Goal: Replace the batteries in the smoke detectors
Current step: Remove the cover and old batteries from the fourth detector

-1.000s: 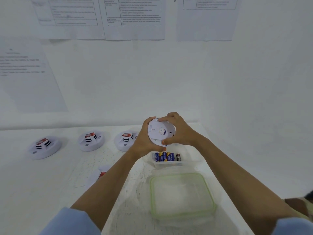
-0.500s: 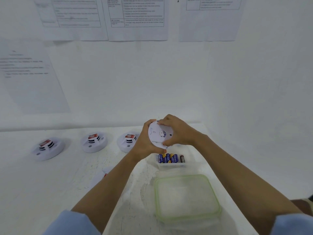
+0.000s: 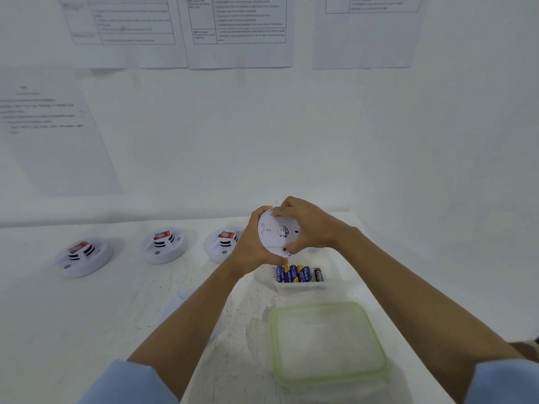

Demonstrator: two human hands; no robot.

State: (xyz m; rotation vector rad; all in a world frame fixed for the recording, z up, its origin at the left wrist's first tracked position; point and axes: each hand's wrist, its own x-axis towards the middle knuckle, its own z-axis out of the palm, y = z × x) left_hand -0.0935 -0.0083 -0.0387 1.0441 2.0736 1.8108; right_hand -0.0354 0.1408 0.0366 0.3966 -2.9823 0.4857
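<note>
I hold a white round smoke detector (image 3: pixel 275 233) in the air above the table, its flat back turned toward me. My left hand (image 3: pixel 250 243) grips its left edge from behind. My right hand (image 3: pixel 309 224) curls over its top and right edge. Just below it a small clear tub (image 3: pixel 300 287) holds several blue-and-yellow batteries (image 3: pixel 291 274) and one dark one. Three more detectors lie on the table at the left, each with a red-labelled battery on top: one far left (image 3: pixel 83 256), one in the middle (image 3: pixel 164 244), one (image 3: pixel 223 243) partly behind my left wrist.
A clear lid with a green rim (image 3: pixel 328 345) lies on the white table (image 3: pixel 73 330) near me on the right. A white part (image 3: pixel 172 307) shows beside my left forearm. White walls with taped paper sheets (image 3: pixel 239 30) close the back and the right.
The detector has turned a little in my hands and my right fingers have shifted along its top edge. The view has moved slightly.
</note>
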